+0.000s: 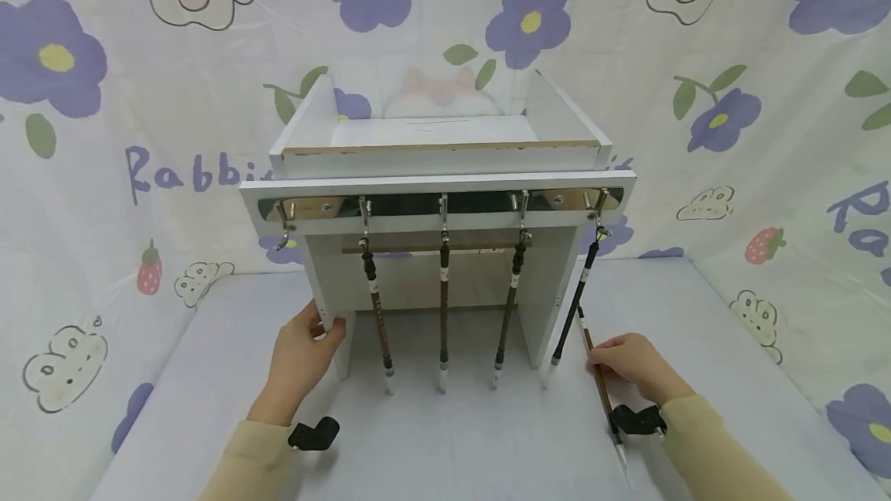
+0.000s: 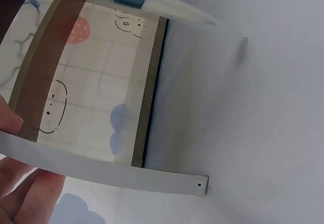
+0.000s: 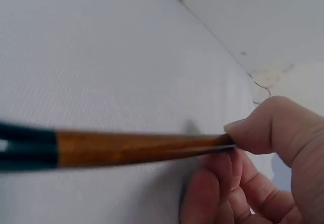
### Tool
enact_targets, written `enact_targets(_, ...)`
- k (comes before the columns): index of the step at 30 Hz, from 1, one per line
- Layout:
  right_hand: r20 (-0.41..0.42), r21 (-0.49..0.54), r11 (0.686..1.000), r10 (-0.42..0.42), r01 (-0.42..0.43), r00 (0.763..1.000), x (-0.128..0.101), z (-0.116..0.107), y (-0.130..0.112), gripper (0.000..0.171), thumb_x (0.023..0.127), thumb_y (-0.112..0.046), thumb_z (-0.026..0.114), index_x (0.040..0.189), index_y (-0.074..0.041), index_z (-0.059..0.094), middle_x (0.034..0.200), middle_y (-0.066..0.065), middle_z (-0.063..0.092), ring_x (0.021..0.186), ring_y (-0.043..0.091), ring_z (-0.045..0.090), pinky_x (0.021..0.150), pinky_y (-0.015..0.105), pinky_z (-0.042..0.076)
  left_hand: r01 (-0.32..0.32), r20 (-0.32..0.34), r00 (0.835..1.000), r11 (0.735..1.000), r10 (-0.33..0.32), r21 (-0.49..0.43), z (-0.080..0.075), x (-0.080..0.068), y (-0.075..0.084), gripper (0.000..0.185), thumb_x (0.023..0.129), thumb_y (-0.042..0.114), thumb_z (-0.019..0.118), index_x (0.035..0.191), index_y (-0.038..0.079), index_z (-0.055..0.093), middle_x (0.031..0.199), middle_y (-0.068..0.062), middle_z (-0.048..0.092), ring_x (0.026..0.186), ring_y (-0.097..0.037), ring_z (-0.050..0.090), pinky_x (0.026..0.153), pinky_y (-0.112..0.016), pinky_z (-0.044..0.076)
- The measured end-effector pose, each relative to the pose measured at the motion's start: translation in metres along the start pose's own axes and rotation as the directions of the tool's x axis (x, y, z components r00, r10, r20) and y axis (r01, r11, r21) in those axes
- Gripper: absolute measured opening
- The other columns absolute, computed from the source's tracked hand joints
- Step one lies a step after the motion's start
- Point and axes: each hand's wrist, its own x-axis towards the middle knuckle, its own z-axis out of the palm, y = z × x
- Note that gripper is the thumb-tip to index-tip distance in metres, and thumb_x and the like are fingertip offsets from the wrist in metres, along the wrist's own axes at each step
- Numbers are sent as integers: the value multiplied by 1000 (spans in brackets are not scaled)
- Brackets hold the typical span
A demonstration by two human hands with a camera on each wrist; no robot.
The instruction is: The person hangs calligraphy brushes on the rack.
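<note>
My right hand [image 1: 640,366] pinches a calligraphy brush [image 1: 599,383] with a brown handle between thumb and fingers, right of a white rack [image 1: 438,161]. The brush slants with its pale tip toward me; its brown and dark handle [image 3: 116,148] crosses the right wrist view. My left hand [image 1: 302,358] grips the rack's left side panel [image 2: 101,169], with the thumb on the inner side and fingers on the outer. Several brushes [image 1: 444,300] hang tip down from metal hooks [image 1: 443,211] along the rack's front. The rightmost hanging brush [image 1: 576,300] tilts near the held one.
An open-topped white tray [image 1: 431,130] forms the rack's upper part. White cloth covers the table [image 1: 445,447], and a patterned curtain [image 1: 445,37] stands behind and at both sides. One hanging brush's white tip [image 2: 174,8] crosses the top of the left wrist view.
</note>
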Motion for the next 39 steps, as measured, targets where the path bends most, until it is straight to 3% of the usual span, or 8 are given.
enact_targets(6,-13,169,985,-31,33,999,-14,-18,2,39,92,-20,64,116,10,58,98,15,66,81,20,65,74,34,56,0,5,1000,1000,0,-3,1,1,1,46,97,28,56,142,19,49,134,-12,57,111,-37,60,80,-50,54)
enact_targets(9,-27,220,971,-86,89,996,-27,-32,-7,42,95,-21,62,120,12,53,102,19,64,85,25,66,76,34,56,9,8,1000,1000,-9,-2,1,0,0,47,97,29,56,142,20,48,135,-12,56,112,-37,60,80,-50,54)
enact_targets(15,-93,275,930,-225,242,970,-54,-52,-28,39,96,-20,61,118,11,50,100,15,61,87,26,65,78,38,56,9,15,1000,1000,-9,-1,3,-3,-5,48,97,30,56,143,22,47,136,-12,56,112,-37,60,79,-49,54)
enact_targets(24,-198,246,867,-392,433,898,-85,-61,-60,33,96,-21,62,114,5,53,98,5,66,84,16,66,75,35,57,-7,5,1000,1000,7,6,2,0,-3,46,97,29,56,141,20,49,134,-12,57,112,-39,60,80,-51,54)
enact_targets(33,-221,194,829,-484,525,846,-105,-61,-80,30,99,-20,57,118,3,54,101,4,69,88,16,68,76,28,56,15,10,1000,1000,-15,-1,1,-2,-2,48,97,29,55,143,19,47,135,-13,56,113,-39,59,81,-50,54)
enact_targets(39,-278,159,817,-502,555,819,-113,-61,-88,29,99,-21,57,118,0,55,102,4,68,87,16,67,74,26,56,13,9,1000,1000,-13,0,2,-1,1,47,97,29,55,143,19,48,134,-13,56,113,-39,59,80,-51,54)
